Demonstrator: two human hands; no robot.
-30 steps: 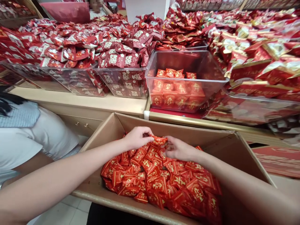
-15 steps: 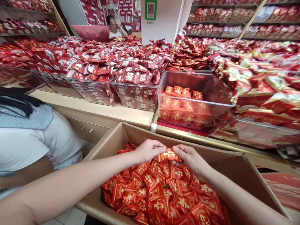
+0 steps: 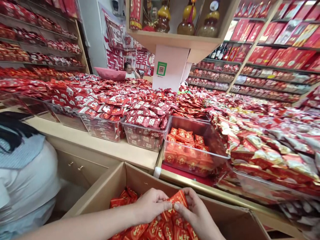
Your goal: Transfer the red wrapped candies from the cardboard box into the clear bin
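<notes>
Between my two hands is a small red candy packet [image 3: 179, 198] with gold print, tilted up toward the right. My left hand [image 3: 151, 205] pinches its lower left end between thumb and fingers. My right hand [image 3: 196, 211] grips the other side, thumb in front and fingers behind. Both hands are over an open cardboard box [image 3: 146, 181], where many loose red packets [image 3: 155, 230] lie in a heap. Beyond the box, a clear plastic bin [image 3: 191, 163] on the counter holds like red packets set in rows.
More clear bins [image 3: 143, 136] heaped with wrapped sweets line the counter [image 3: 105, 146]. At the left a person [image 3: 27, 176] in a pale top is close to the box. A wooden display shelf [image 3: 175, 36] juts out above the sweets. Another person sits far back.
The view has tilted up, so the box and hands appear lower. The packet, level between both hands before, is now turned upward at its right end, and my right hand has wrapped further around it.
</notes>
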